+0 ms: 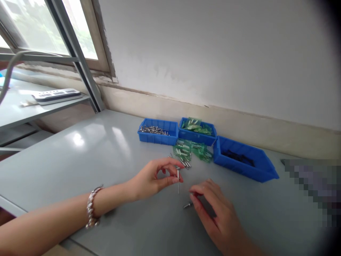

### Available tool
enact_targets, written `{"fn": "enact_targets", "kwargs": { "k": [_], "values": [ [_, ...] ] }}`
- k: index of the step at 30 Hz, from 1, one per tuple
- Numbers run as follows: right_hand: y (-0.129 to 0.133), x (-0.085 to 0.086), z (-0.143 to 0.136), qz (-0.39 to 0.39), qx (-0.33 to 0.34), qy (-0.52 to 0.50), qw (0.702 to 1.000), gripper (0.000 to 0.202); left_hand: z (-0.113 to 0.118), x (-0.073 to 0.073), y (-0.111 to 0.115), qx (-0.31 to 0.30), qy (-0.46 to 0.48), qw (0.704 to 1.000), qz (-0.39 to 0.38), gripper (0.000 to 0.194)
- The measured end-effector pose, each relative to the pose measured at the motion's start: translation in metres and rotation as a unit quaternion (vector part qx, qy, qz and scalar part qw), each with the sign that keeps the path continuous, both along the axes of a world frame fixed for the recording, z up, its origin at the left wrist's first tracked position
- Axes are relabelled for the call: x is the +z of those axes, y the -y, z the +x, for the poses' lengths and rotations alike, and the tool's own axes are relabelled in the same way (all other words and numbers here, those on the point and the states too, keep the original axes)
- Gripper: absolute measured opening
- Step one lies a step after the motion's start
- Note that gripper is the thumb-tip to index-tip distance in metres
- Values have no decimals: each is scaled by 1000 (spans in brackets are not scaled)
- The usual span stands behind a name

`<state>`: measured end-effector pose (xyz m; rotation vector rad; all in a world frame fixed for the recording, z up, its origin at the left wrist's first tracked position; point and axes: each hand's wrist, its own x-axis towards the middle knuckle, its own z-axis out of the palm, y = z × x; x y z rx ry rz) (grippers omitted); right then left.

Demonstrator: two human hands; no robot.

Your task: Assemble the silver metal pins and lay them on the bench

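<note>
Between the fingertips of my left hand (pixel 166 174), a slim metal pin (pixel 178 175) is pinched upright. Its upper part is thicker, and a thin shaft points down toward the table. To the right and lower, my right hand (pixel 217 213) has thumb and index finger nearly together; whatever they hold is too small to make out. A short metal piece (pixel 187 205) shows beside the right thumb, and I cannot tell if it touches the hand. Just beyond my left hand, several loose metal pins (pixel 186 163) lie by green bags (pixel 182 151) of metal parts.
Along the wall stand a blue bin (pixel 158 140) of thin metal pins, another blue bin (pixel 197 137) with green bags, and a longer blue bin (pixel 243 170) of dark parts. A power strip (pixel 57 96) lies on the left shelf. A pixelated area covers the far right.
</note>
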<state>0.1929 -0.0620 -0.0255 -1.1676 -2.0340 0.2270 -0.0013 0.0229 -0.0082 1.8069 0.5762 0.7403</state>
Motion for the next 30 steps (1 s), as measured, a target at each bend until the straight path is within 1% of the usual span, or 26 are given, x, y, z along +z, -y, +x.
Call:
{"fn": "enact_targets", "kwargs": {
  "k": [3, 7, 9, 11, 14, 16, 21, 24, 26, 28, 30],
  "values": [
    [0, -1, 0, -11, 3, -1, 1000, 15, 0, 0, 0, 4, -12, 1000, 5, 31],
    [0, -2, 0, -8, 5, -1, 1000, 14, -1, 1, 2, 25, -32, 999, 30, 34],
    [1, -2, 0, -4, 5, 0, 1000, 14, -1, 2, 3, 33, -37, 998, 32, 30],
    [1, -2, 0, -6, 5, 2, 1000, 14, 0, 3, 3, 44, -45, 997, 36, 22],
    [0, -2, 0, -10, 5, 2, 1000, 15, 0, 4, 4, 55, -59, 995, 58, 13],
    [0, -2, 0, -8, 6, 3, 1000, 16, 0, 5, 4, 60, -62, 992, 88, 11],
    [1, -3, 1, -17, 4, 3, 1000, 15, -2, 2, 3, 69, -71, 970, 220, 7],
    [1, -4, 2, -13, 4, 2, 1000, 15, -2, 1, 3, 69, -76, 958, 269, 6],
    [0, -5, 3, -6, 8, 6, 1000, 16, -3, 4, 1, 77, -77, 949, 295, 6],
    [-1, -5, 4, -8, 13, 5, 1000, 17, -7, 9, -4, 97, -80, 939, 321, 6],
    [-1, -6, 4, -13, 11, 2, 1000, 17, -14, 16, -18, 145, -80, 927, 338, 7]
  ]
}}
